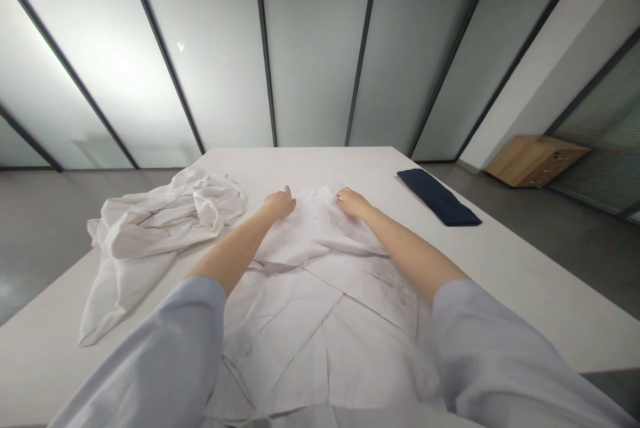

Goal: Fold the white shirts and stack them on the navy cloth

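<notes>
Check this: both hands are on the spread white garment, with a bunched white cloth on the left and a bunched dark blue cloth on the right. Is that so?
Not quite: the dark blue cloth is folded flat, not bunched, as the head view shows. The rest stands.

A shirt [320,308] lay down the middle of the bench [310,165]. Left of it lay a clothes heap [160,221]; right of it, well apart, a cloth [437,197] near the bench's right edge. Behind stood a wall [315,48]; beyond, rightward, a cabinet [525,158].
</notes>
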The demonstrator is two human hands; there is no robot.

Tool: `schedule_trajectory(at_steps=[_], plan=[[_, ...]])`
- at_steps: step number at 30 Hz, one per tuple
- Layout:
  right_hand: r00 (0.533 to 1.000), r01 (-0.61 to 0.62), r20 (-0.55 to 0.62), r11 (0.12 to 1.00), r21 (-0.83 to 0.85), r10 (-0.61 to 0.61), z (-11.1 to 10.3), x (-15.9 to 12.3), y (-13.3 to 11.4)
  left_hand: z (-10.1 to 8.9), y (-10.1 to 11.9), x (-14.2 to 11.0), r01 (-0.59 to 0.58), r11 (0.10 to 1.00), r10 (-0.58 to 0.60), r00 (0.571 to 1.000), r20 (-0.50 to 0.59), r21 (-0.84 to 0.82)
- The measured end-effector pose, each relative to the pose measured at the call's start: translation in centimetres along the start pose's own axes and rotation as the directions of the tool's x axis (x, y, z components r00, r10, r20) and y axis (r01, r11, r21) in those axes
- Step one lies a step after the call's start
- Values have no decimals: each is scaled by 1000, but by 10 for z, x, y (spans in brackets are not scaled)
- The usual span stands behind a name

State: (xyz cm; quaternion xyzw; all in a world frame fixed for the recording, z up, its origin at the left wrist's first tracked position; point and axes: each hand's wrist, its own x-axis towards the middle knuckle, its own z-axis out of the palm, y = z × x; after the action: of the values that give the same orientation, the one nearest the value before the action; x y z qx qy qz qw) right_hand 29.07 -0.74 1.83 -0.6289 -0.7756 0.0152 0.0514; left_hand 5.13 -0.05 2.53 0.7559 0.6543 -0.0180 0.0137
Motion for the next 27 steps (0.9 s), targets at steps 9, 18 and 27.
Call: schedule_trajectory(at_steps=[9, 18, 27], plan=[[995, -94, 38, 991, 99, 90, 26, 36, 4, 26, -12, 37, 114, 969, -108, 993, 39, -217], [983, -53, -158, 963, 265, 97, 34, 41, 15, 31, -17, 43, 66, 741, -134, 990, -51, -668], [961, -85, -187, 863, 498, 202, 31, 42, 20, 31, -22, 38, -26, 282, -82, 995, -51, -959]])
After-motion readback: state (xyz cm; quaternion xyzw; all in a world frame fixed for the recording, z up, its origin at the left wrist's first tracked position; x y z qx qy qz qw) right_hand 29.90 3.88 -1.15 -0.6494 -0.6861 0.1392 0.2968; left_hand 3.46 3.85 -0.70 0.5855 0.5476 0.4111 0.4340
